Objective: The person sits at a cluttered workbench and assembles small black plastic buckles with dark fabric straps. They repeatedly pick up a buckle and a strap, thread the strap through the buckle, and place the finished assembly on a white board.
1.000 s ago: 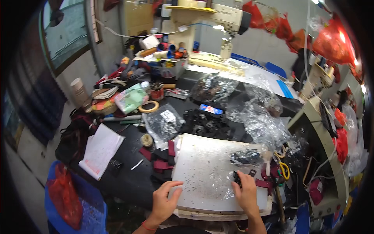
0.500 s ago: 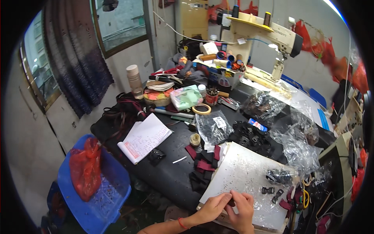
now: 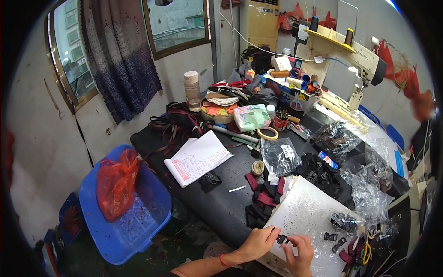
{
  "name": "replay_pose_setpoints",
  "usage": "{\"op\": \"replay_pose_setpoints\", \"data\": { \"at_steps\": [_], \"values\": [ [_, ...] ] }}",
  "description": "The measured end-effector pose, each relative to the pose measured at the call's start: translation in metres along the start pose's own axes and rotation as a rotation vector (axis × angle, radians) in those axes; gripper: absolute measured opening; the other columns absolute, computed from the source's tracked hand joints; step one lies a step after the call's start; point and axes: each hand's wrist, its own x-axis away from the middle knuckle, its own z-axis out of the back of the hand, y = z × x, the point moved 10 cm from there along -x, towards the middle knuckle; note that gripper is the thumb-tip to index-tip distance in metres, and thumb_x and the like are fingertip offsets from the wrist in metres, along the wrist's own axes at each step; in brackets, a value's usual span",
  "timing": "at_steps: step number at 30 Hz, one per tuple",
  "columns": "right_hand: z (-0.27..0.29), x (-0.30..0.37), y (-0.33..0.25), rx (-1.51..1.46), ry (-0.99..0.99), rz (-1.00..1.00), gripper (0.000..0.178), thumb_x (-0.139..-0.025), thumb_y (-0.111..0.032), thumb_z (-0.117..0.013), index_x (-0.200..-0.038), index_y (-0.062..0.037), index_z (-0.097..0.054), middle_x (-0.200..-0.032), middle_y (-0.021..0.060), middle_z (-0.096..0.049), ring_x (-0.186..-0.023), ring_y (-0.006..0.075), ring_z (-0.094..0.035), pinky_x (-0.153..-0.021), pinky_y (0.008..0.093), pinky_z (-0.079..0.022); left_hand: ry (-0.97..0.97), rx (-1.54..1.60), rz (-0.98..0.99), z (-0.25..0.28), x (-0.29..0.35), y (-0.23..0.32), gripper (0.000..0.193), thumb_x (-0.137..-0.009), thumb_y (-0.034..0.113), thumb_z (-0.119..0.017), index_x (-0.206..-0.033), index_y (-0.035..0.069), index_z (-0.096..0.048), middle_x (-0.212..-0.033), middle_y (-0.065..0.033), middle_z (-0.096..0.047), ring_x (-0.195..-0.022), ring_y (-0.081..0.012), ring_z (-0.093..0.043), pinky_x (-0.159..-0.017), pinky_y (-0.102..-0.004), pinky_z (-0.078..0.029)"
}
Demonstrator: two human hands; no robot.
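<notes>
Near the bottom of the frame, right of the middle, two hands meet over the near edge of a white board (image 3: 302, 203). The left hand (image 3: 259, 243) pinches a small black clip (image 3: 282, 239) between its thumb and finger. The right hand (image 3: 300, 254) has its fingertips closed on the other end of the clip. A red string (image 3: 224, 261) goes around the left wrist.

Two more black buckles (image 3: 330, 237) lie on the board, to the right of the hands. Just above them is a clear bag (image 3: 345, 221) with dark things in it. Yellow scissor handles (image 3: 367, 254) show at the lower right.

Dark red and black strap pieces (image 3: 265, 199) lie beside the board's left edge, on the black table (image 3: 217, 207). A heap of black parts (image 3: 318, 173) sits above the board. An open notebook (image 3: 196, 157) lies near the middle of the frame.

At the lower left, a blue tub (image 3: 154, 212) holds a red bag (image 3: 115, 184). A sewing machine (image 3: 367, 64) stands at the upper right.
</notes>
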Motion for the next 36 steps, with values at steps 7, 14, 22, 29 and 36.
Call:
{"op": "replay_pose_setpoints", "data": {
  "at_steps": [7,14,22,29,36],
  "values": [
    [0.014,0.008,-0.007,0.083,0.077,0.131,0.02,-0.078,-0.001,-0.066,-0.097,-0.0009,-0.06,-0.088,0.0113,-0.06,-0.077,0.0257,-0.056,-0.07,0.0331,-0.045,-0.072,-0.007,-0.019,-0.008,-0.006,0.011,0.023,-0.092,0.018,-0.055,-0.086,-0.004,-0.058,-0.057,-0.0175,-0.05,-0.048,-0.0107,-0.048,-0.045,-0.0335,-0.036],
    [-0.009,0.013,0.0,-0.04,0.255,-0.092,0.017,-0.076,0.001,-0.067,-0.091,-0.0019,-0.062,-0.08,0.0128,-0.059,-0.068,0.029,-0.054,-0.064,0.0351,-0.045,-0.08,0.632,0.122,-0.033,0.002,-0.008,0.026,-0.097,0.019,-0.049,-0.115,0.003,-0.06,-0.094,-0.0038,-0.062,-0.084,-0.007,-0.056,-0.072,-0.0209,-0.046],
    [-0.01,-0.013,0.001,-0.131,-0.145,-0.064,0.029,-0.073,0.004,-0.069,-0.101,-0.0024,-0.063,-0.088,0.0093,-0.062,-0.075,0.0209,-0.058,-0.064,0.0303,-0.046,-0.275,0.006,0.01,-0.003,0.013,0.015,0.021,-0.089,0.01,-0.05,-0.101,-0.003,-0.061,-0.056,-0.0102,-0.054,-0.049,-0.0122,-0.051,-0.048,-0.0286,-0.041],
    [-0.023,-0.006,-0.011,-0.099,-0.246,0.075,0.033,-0.07,-0.002,-0.075,-0.1,-0.0026,-0.061,-0.089,0.0099,-0.061,-0.079,0.0243,-0.059,-0.062,0.0309,-0.048,-0.33,-0.034,0.135,0.004,0.013,-0.002,0.019,-0.084,0.012,-0.05,-0.083,-0.003,-0.063,-0.056,-0.0207,-0.053,-0.048,-0.0311,-0.057,-0.048,-0.0364,-0.043],
    [-0.026,-0.005,-0.01,-0.156,-0.289,0.131,0.03,-0.066,-0.001,-0.076,-0.094,-0.0031,-0.064,-0.083,0.0092,-0.061,-0.071,0.0238,-0.059,-0.061,0.0314,-0.048,-0.386,-0.117,0.088,0.004,0.012,0.0,0.018,-0.083,0.013,-0.052,-0.084,-0.001,-0.064,-0.055,-0.019,-0.053,-0.045,-0.0265,-0.056,-0.048,-0.0347,-0.043]
  ]
}}
